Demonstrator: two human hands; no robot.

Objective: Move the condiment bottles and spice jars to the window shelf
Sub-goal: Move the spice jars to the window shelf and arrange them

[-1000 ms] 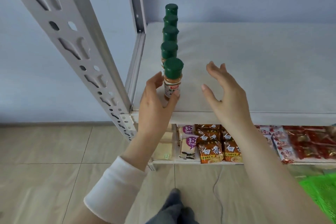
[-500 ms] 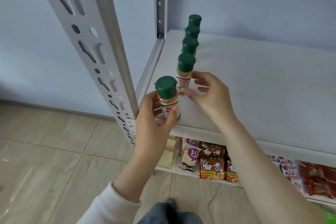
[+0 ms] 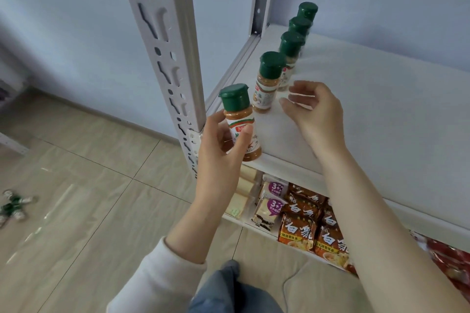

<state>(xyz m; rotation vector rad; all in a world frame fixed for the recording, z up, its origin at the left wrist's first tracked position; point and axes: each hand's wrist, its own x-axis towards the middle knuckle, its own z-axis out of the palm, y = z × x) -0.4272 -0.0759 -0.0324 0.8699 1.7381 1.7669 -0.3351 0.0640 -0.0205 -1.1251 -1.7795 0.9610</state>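
My left hand [image 3: 220,145] grips a spice jar [image 3: 239,119] with a green cap and orange powder, tilted, at the front left corner of the white shelf [image 3: 368,114]. Whether the jar's base touches the shelf I cannot tell. Behind it a row of several more green-capped spice jars runs toward the wall; the nearest one [image 3: 268,81] stands upright on the shelf. My right hand [image 3: 315,114] hovers just right of that jar with fingers loosely curled, holding nothing and apart from the jar.
The white perforated shelf post [image 3: 165,46] rises just left of my left hand. Below the shelf lie snack and noodle packets [image 3: 300,226]. A few small green-and-white items [image 3: 15,207] lie on the tiled floor at the left. The shelf's right part is bare.
My left hand has drawn its jar out of the row toward the shelf's front corner and tilted it. My right hand touched the second jar half a second ago and is now off it.
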